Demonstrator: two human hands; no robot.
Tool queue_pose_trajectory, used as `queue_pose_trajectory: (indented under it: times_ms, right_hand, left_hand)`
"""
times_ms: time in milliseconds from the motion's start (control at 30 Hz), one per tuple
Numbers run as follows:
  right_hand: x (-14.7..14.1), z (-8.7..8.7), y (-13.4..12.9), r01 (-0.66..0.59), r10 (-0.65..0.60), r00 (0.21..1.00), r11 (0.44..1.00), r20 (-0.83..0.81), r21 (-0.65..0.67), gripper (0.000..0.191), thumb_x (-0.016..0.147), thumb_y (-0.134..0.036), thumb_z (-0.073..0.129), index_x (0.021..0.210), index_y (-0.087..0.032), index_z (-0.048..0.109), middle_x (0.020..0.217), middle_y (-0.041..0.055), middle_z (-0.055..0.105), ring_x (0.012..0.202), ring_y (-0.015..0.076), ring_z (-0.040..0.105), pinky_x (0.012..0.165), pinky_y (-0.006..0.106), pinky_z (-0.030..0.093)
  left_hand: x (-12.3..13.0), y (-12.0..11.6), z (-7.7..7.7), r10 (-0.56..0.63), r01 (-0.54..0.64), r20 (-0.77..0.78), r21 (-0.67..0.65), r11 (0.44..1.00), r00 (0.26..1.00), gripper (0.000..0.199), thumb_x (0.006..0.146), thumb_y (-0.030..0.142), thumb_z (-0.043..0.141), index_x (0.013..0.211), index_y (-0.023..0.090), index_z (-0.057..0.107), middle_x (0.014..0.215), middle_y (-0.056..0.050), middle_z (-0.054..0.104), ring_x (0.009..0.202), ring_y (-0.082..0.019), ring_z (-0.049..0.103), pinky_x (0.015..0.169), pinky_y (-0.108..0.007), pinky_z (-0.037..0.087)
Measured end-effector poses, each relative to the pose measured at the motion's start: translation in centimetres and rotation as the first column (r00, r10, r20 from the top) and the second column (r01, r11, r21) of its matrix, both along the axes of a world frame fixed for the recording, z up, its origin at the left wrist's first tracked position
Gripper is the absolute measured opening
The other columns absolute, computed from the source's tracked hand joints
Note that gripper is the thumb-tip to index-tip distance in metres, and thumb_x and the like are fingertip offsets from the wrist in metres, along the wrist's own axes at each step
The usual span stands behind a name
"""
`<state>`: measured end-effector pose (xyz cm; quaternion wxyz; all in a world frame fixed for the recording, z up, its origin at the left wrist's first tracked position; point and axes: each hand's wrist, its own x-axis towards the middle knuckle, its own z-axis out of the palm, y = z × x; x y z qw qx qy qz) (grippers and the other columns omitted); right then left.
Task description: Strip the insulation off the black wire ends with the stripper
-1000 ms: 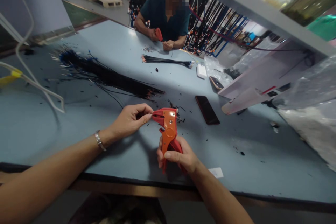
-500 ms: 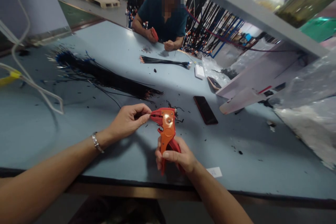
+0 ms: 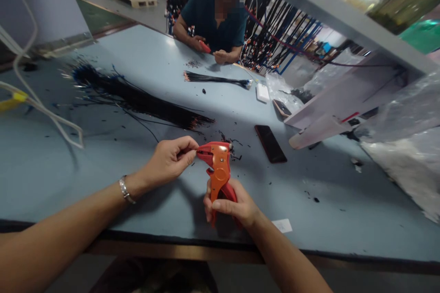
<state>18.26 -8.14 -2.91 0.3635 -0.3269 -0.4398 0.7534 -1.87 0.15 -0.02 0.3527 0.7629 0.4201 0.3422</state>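
My right hand (image 3: 233, 203) is wrapped round the handles of an orange and red wire stripper (image 3: 220, 165), held upright above the table with its jaws facing left. My left hand (image 3: 175, 158) is closed in a pinch right at the tip of those jaws, on what looks like a thin wire, mostly hidden by the fingers. Beyond my left hand lies a thick bundle of black wires (image 3: 137, 98), blue at the far left end and copper-coloured at the near right end. One loose black wire (image 3: 144, 129) strays from it towards my left wrist.
Black scraps (image 3: 235, 151) lie behind the stripper. A dark phone (image 3: 270, 143) rests to the right, near a whitish roll (image 3: 318, 132). Across the table (image 3: 137, 46) a person (image 3: 215, 18) holds a red tool (image 3: 205, 46) behind a smaller wire bundle (image 3: 216, 79). White cables (image 3: 51, 114) hang at left.
My hands and the wire stripper stay almost in place, with my left fingers still at its jaws. Across the table, the person's red tool has tilted and shifted slightly right.
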Motion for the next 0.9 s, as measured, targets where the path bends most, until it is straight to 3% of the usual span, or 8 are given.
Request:
queue_pose_trajectory:
  times_ms: [300, 900]
  right_hand:
    - [0.02, 0.11, -0.01, -0.066, 0.066, 0.998, 0.998, 0.002, 0.012, 0.04, 0.072, -0.039, 0.08, 0.089, -0.015, 0.053, 0.073, 0.0008, 0.059, 0.062, 0.0127, 0.06, 0.058, 0.026, 0.053]
    - [-0.65, -0.17, -0.94, 0.015, -0.022, 0.998, 0.993, 0.057, 0.117, 0.034, 0.079, -0.043, 0.073, 0.082, -0.015, 0.054, 0.062, 0.0009, 0.059, 0.049, 0.0117, 0.055, 0.048, 0.024, 0.048]
  left_hand:
    - [-0.29, -0.43, 0.14, -0.01, 0.009, 0.031, 0.035, 0.999, 0.999, 0.019, 0.084, 0.031, 0.049, 0.08, 0.016, 0.062, 0.063, 0.002, 0.057, 0.055, -0.011, 0.048, 0.054, -0.02, 0.039]
    - [-0.23, -0.44, 0.49, -0.057, 0.056, 0.009, 0.065, 0.996, 0.998, 0.022, 0.087, 0.03, 0.047, 0.083, 0.014, 0.061, 0.061, 0.003, 0.052, 0.054, -0.01, 0.044, 0.052, -0.02, 0.037]
